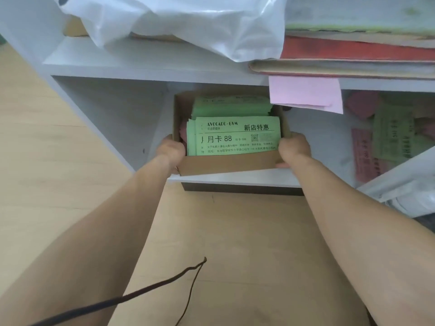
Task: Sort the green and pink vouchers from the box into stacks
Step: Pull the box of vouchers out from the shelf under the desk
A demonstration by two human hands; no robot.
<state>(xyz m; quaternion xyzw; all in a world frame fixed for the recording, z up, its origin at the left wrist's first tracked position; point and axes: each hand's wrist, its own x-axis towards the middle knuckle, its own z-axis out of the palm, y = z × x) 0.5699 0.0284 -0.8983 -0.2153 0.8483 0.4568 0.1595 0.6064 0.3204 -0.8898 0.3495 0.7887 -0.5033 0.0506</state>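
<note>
Left hand (170,147) & right hand (294,147) each grip a box (226,164) end, fingers curled. Box sits at lower shelf (235,178) front edge, w/ green vouchers (235,137) heaped over pink vouchers (182,132) inside. Risk: tilt on pull-out, so loose top sheets spill.

White shelf unit (150,67) stands on a light wood floor (47,161). On its upper board: crumpled white plastic bag (188,24) at left-centre, a bit of brown cardboard (75,27) behind it, flat stack of folders (353,55) at right, touching the bag. Thin black cord (141,292) in front of the shelf unit.
</note>
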